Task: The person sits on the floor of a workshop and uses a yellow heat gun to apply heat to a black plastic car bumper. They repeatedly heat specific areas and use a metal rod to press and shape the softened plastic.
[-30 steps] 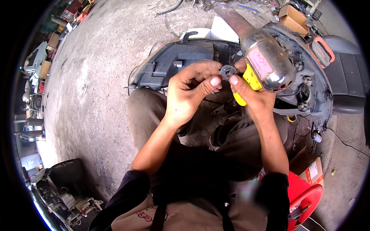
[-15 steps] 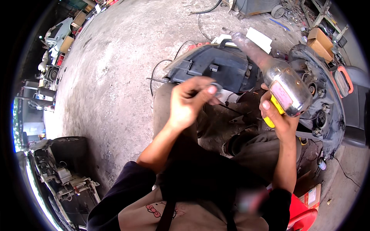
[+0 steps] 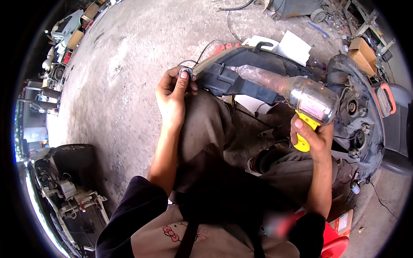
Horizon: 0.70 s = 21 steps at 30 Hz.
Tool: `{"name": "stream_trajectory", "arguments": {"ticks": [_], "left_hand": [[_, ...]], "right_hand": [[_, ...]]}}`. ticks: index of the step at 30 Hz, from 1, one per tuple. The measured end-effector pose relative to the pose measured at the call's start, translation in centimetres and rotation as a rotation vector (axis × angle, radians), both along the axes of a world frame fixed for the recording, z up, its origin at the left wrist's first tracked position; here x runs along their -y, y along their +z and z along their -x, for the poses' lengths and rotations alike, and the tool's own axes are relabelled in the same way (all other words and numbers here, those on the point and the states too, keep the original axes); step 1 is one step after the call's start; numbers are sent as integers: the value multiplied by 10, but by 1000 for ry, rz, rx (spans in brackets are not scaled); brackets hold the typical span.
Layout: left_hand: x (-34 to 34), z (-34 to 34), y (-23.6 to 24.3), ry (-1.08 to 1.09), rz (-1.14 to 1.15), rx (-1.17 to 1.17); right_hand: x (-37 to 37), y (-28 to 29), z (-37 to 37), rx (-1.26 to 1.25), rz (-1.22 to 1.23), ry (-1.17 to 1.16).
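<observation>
My right hand (image 3: 317, 142) is closed round the yellow handle of a metal heat gun (image 3: 313, 101) with a long, tapered nozzle. That nozzle points left across a black car headlight housing (image 3: 215, 79), its tip above the housing's left part. At the housing's left end, my left hand (image 3: 173, 96) pinches a small round grey and black piece (image 3: 186, 71) between thumb and fingers. What kind of piece it is cannot be made out. The housing lies beyond my knees, partly hidden by the heat gun.
Another dirty headlight assembly (image 3: 365, 116) stands to the right, beside a black seat (image 3: 396, 124). White sheets (image 3: 294, 48) lie behind the housing, and a cardboard box (image 3: 362, 56) is at the far right. Stripped car parts (image 3: 71, 198) stand at the lower left.
My left hand has moved left and away from me with the small piece, to the housing's left end. The heat gun has swung its nozzle down and left over the housing.
</observation>
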<state>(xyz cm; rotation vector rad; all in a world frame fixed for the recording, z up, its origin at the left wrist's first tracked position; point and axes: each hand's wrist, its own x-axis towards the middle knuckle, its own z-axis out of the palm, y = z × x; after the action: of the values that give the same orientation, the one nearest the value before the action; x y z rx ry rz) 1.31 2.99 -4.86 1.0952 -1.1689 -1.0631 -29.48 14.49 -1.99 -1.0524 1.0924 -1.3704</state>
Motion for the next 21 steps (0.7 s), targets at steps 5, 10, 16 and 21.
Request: {"name": "stream_trajectory", "arguments": {"ticks": [5, 10, 16, 21], "left_hand": [[-5, 2, -1, 40, 21, 3], [-8, 7, 0, 4, 91, 78], [-9, 9, -2, 16, 99, 111], [-10, 10, -1, 12, 109, 103]], "right_hand": [[1, -6, -2, -46, 2, 16], [2, -6, -6, -95, 9, 17], [3, -7, -8, -82, 16, 14], [3, -7, -7, -102, 17, 11]]}}
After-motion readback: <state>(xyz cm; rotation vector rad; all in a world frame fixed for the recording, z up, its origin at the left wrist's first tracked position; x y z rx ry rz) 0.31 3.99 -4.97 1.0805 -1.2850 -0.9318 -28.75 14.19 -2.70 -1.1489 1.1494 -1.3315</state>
